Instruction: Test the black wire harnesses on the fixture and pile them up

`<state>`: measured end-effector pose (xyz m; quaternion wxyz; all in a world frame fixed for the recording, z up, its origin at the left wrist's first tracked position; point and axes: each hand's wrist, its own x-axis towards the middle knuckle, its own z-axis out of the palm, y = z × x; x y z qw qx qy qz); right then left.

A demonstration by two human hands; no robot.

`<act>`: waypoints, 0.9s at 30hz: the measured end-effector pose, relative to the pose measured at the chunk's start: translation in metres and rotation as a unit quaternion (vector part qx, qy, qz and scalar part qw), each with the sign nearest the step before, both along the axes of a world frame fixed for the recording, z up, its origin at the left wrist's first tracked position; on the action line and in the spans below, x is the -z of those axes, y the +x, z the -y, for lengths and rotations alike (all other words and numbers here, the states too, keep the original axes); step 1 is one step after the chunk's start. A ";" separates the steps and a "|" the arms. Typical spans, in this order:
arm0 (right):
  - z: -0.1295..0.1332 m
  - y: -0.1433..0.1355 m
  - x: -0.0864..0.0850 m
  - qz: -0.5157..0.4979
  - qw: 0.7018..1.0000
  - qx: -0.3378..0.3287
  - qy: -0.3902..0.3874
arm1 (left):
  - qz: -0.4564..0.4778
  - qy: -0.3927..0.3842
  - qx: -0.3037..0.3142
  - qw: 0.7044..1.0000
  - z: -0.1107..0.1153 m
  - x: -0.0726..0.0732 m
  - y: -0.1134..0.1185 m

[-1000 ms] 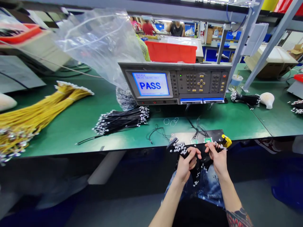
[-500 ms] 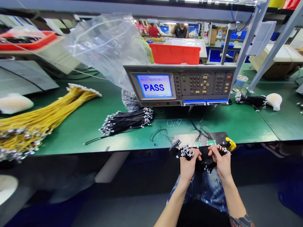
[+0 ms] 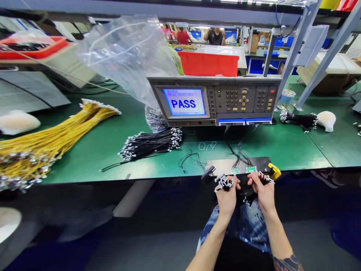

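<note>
Left hand [image 3: 228, 199] edged nearer right hand [image 3: 265, 194]; both sets of fingers clenched round black cables [image 3: 224, 183]; screen [image 3: 184, 103] reads PASS, remaining count unclear

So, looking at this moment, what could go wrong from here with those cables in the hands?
Cables could slip and fall: the left hand grips a bundle of black cables above the lap, past the table edge.

White connectors might catch: those on the smaller bunch in the right hand fan out near the yellow clamp.

Wiring might be tugged: the right fingers work close to the right-hand green board.
</note>
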<state>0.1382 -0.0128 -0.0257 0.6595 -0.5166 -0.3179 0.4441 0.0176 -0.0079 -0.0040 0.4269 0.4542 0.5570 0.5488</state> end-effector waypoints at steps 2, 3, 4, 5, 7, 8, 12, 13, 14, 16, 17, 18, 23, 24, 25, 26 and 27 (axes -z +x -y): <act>0.000 0.001 0.001 0.007 1.000 -0.002 0.002 | -0.001 0.000 -0.005 1.000 -0.001 -0.001 0.001; 0.000 0.001 0.001 0.008 1.000 -0.004 0.000 | -0.002 0.002 -0.007 1.000 -0.002 -0.001 0.001; 0.000 0.001 0.001 0.009 1.000 -0.005 -0.002 | -0.004 0.005 -0.010 1.000 -0.002 0.000 0.001; 0.000 0.001 0.002 0.009 1.000 -0.005 -0.004 | -0.004 0.008 -0.012 1.000 -0.003 0.000 0.001; 0.000 0.001 0.002 0.008 1.000 -0.002 -0.003 | -0.002 0.012 -0.015 1.000 -0.004 0.000 0.000; 0.000 0.001 0.003 0.006 1.000 -0.002 -0.001 | 0.001 0.011 -0.014 1.000 -0.004 0.000 -0.001; 0.000 -0.001 0.003 -0.005 1.000 0.003 0.001 | 0.018 -0.008 0.008 1.000 -0.004 -0.001 -0.006; 0.000 -0.002 0.002 -0.008 1.000 0.006 0.001 | 0.020 -0.012 0.017 1.000 -0.004 -0.002 -0.007; 0.000 -0.003 0.002 -0.010 1.000 0.008 0.001 | 0.020 -0.014 0.024 0.999 -0.004 -0.002 -0.007; 0.000 -0.003 0.002 -0.012 1.000 0.008 0.001 | 0.018 -0.013 0.029 0.999 -0.003 -0.002 -0.008; 0.000 -0.003 0.003 -0.010 1.000 0.007 0.002 | 0.016 -0.010 0.027 0.999 -0.004 -0.002 -0.007; 0.000 -0.003 0.003 -0.007 1.000 0.006 0.003 | 0.014 -0.006 0.023 1.000 -0.004 -0.001 -0.007; -0.002 0.002 0.003 -0.011 1.000 -0.018 -0.010 | 0.046 -0.001 0.020 0.999 -0.006 0.000 -0.006; -0.002 0.003 0.003 -0.017 0.999 -0.027 -0.015 | 0.063 -0.011 0.037 0.997 -0.006 0.000 -0.007; -0.002 0.005 0.001 -0.025 0.999 -0.044 -0.020 | 0.084 -0.029 0.064 0.994 -0.005 -0.001 -0.009; -0.001 0.007 -0.001 -0.034 0.997 -0.071 -0.026 | 0.107 -0.054 0.099 0.988 -0.004 -0.002 -0.011; 0.001 0.009 -0.005 -0.044 0.993 -0.103 -0.030 | 0.132 -0.083 0.134 0.979 -0.002 -0.004 -0.014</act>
